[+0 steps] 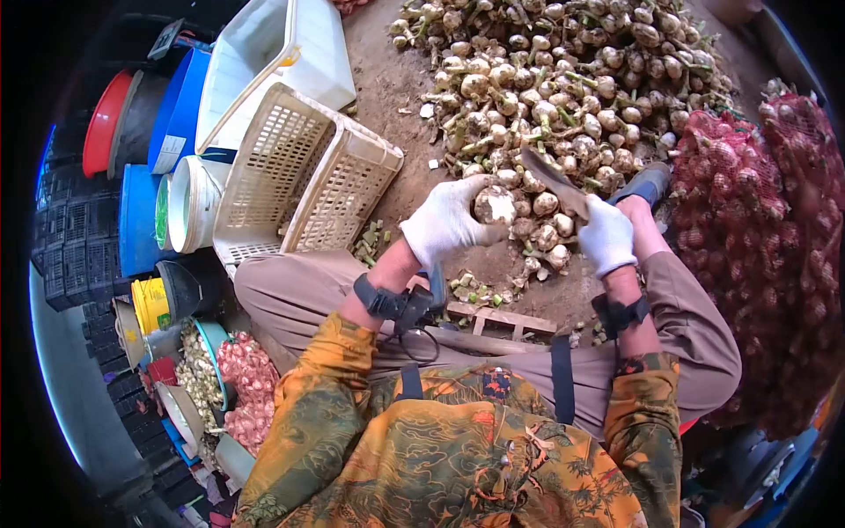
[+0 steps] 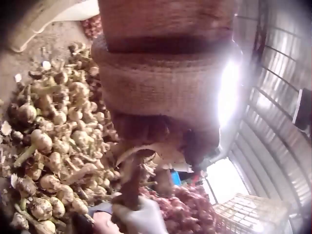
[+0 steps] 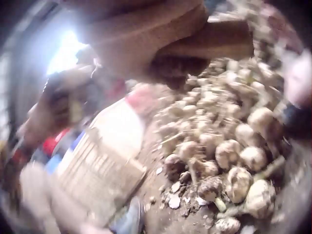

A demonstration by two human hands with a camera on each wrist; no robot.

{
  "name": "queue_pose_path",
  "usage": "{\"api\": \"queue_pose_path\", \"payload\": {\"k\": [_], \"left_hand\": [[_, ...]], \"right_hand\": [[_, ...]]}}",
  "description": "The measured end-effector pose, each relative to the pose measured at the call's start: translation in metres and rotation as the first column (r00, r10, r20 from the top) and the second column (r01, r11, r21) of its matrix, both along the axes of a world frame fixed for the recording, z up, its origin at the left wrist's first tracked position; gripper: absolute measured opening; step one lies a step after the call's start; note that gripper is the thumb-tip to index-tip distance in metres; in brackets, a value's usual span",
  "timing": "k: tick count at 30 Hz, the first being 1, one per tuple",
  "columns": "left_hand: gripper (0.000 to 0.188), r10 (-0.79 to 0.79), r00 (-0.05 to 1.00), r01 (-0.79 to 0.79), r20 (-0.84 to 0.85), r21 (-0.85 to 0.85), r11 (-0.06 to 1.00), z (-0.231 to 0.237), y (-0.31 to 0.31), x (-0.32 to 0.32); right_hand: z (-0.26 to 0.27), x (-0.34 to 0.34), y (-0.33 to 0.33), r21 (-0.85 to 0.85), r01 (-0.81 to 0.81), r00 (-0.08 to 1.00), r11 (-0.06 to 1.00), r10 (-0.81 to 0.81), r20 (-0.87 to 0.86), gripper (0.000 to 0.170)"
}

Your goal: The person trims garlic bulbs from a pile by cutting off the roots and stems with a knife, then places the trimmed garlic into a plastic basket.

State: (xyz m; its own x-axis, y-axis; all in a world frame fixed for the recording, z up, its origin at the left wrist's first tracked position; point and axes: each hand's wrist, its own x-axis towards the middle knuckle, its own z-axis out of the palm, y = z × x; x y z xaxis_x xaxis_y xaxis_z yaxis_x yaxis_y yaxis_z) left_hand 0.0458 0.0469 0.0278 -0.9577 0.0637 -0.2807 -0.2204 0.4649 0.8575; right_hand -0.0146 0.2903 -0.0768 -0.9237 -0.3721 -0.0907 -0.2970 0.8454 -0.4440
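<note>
1. Sitting left of the hands, a pale plastic crate (image 1: 352,180) looks stiff; its rim would probably be the surest place to lift it.
2. The gloved left hand (image 1: 449,222) has a narrow grip, curled round one garlic bulb (image 1: 495,206).
3. That bulb is at the near edge of the pile (image 1: 528,97), a white patch facing up. It should be light and firm, hard to crush but easily nicked; dry skin may flake and let it turn in the hand. Its round sides seem the best hold, leaving the white patch free.
4. The knife (image 1: 553,180) slants between the bulb and the right hand (image 1: 607,234), apart from the bulb. It is likely rigid and safest held well back from the blade; which edge is sharp cannot be told.
5. The right hand, also gloved, has its grip closed round the knife's near end.
6. At far right, red net sacks (image 1: 748,229) bulge with bulbs; each is probably heavy and saggy, best gathered by the net's neck.
</note>
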Motion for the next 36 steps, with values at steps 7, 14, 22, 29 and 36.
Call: {"api": "queue_pose_path", "payload": {"k": [7, 14, 22, 29, 36], "left_hand": [[0.047, -0.046, 0.993, 0.053, -0.107, 0.060, 0.997, -0.028, -0.001, -0.013], [0.055, 0.217, 0.968, -0.249, 0.123, 0.398, 0.883, -0.016, -0.001, -0.006], [0.035, -0.018, 0.900, -0.357, 0.436, 0.757, 0.547, -0.047, 0.019, -0.013], [0.010, 0.195, 0.952, -0.272, 0.234, 0.366, 0.890, -0.040, 0.007, -0.026], [0.025, 0.207, 0.438, -0.892, -0.875, -0.451, -0.018, 0.040, -0.154, -0.013]], "right_hand": [[0.027, 0.035, -0.033, -0.230, -0.165, 0.979, 0.959, 0.132, -0.152, 0.024], [0.001, -0.001, -0.003, -0.099, 0.111, 0.994, 0.989, -0.110, 0.019, 0.013], [0.018, 0.021, -0.031, -0.687, -0.069, 0.989, 0.723, 0.142, 0.050, 0.019], [-0.008, 0.010, -0.009, -0.309, -0.134, 0.974, 0.942, 0.183, 0.136, 0.020], [-0.043, -0.001, 0.007, -0.230, 0.093, 0.887, 0.969, 0.024, 0.461, 0.032]]}}
